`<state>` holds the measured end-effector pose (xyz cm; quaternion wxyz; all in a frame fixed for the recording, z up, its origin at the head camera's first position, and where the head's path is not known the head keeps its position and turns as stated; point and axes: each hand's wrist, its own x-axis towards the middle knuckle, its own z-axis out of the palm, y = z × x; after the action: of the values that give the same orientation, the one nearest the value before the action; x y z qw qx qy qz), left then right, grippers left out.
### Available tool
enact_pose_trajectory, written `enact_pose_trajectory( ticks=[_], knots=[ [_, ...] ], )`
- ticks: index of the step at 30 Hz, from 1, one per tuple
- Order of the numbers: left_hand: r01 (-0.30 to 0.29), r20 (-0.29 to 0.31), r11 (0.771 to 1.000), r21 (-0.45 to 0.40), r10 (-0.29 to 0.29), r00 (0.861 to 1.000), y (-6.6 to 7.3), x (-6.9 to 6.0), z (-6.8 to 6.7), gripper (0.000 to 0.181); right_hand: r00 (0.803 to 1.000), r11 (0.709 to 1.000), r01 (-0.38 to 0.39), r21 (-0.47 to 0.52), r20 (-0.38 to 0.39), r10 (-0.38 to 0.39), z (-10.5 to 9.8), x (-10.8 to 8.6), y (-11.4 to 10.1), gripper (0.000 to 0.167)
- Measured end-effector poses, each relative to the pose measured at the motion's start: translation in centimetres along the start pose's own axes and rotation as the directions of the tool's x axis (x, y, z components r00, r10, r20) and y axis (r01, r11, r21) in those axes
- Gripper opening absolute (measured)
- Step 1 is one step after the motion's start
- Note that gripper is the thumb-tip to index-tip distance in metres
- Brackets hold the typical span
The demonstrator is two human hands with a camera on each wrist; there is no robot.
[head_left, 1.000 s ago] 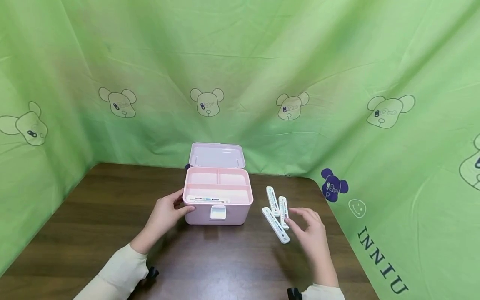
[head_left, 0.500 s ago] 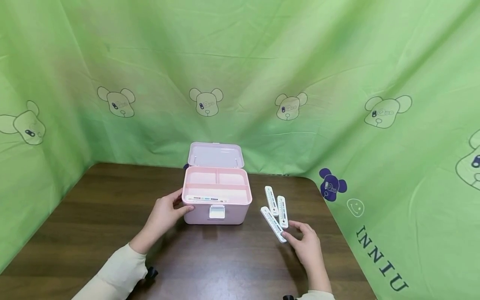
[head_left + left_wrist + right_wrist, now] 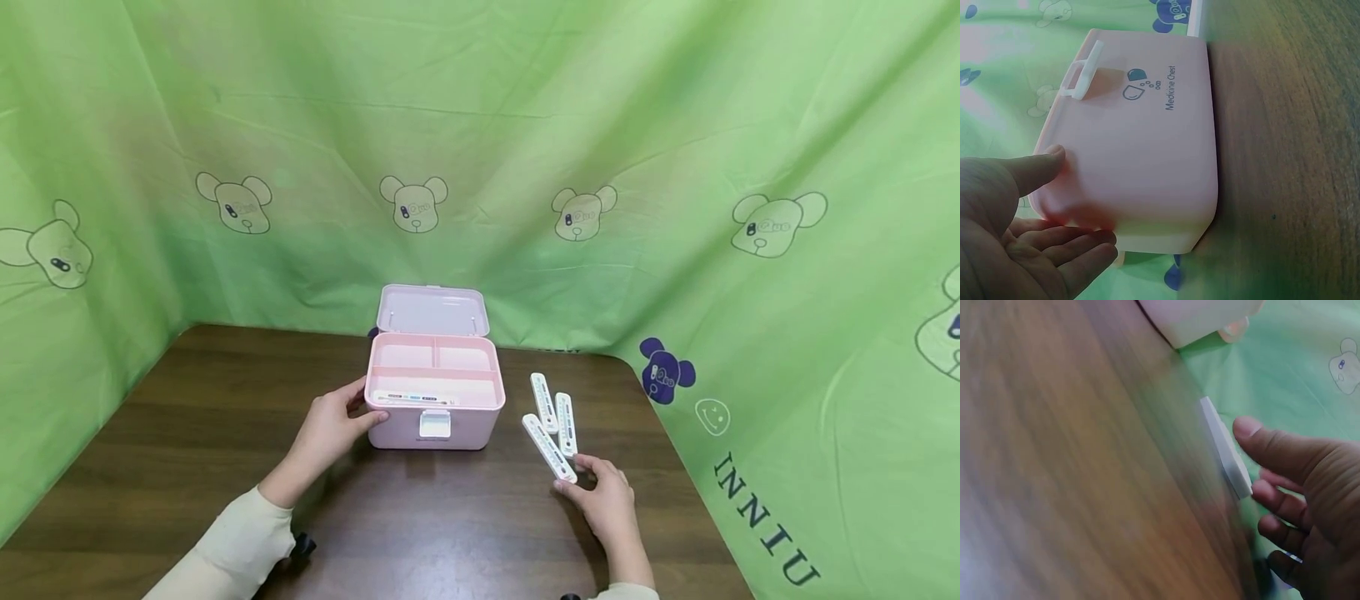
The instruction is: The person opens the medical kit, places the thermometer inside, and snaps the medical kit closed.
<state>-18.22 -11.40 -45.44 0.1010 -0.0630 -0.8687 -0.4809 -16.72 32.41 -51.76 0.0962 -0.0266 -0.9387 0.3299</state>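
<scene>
A pink medicine chest (image 3: 472, 429) stands on the table with its lid (image 3: 432, 310) raised. My left hand (image 3: 330, 427) holds its front left corner, thumb on the front and fingers along the side. In the tray's front compartment lies a white strip (image 3: 412, 400) with printed marks. Right of the chest are three white thermometers (image 3: 566, 421) with printed scales, lying close together. At the near end of the front thermometer (image 3: 547, 446) is my right hand (image 3: 607, 500); in the right wrist view its thumb and fingers are spread, one fingertip at that end.
The brown wooden table (image 3: 450, 533) carries all of this. A green curtain (image 3: 495, 108) with bear prints hangs behind the table and along its sides. Two divided compartments (image 3: 465, 357) lie at the back of the chest's tray.
My right hand has moved toward me and slightly left, from the right-hand thermometer to the near end of the front one. The left hand stays on the chest.
</scene>
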Motion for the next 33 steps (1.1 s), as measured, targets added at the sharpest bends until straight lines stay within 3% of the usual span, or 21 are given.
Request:
enact_pose_trajectory(
  ticks=[8, 22, 27, 33],
  knots=[
    [-0.008, 0.002, 1.000, -0.003, 0.008, 1.000, -0.1, -0.1, 0.3, 0.068, 1.000, 0.993, 0.023, -0.118, -0.002, -0.024, 0.4, -0.5, 0.3, 0.056],
    [0.002, 0.014, 1.000, -0.011, -0.001, 1.000, 0.0, -0.1, 0.4, 0.069, 0.999, 0.988, 0.030, -0.148, -0.035, -0.036, 0.2, -0.5, 0.2, 0.035],
    [-0.002, 0.009, 1.000, -0.003, 0.002, 1.000, -0.1, -0.1, 0.2, 0.069, 0.999, 0.992, 0.022, -0.124, -0.031, -0.026, 0.3, -0.2, -0.2, 0.028],
    [-0.007, 0.001, 1.000, 0.006, 0.007, 1.000, 0.0, -0.1, 0.0, 0.067, 0.998, 1.000, 0.023, -0.007, -0.052, -0.023, -0.5, 0.0, -1.0, 0.028]
  ],
)
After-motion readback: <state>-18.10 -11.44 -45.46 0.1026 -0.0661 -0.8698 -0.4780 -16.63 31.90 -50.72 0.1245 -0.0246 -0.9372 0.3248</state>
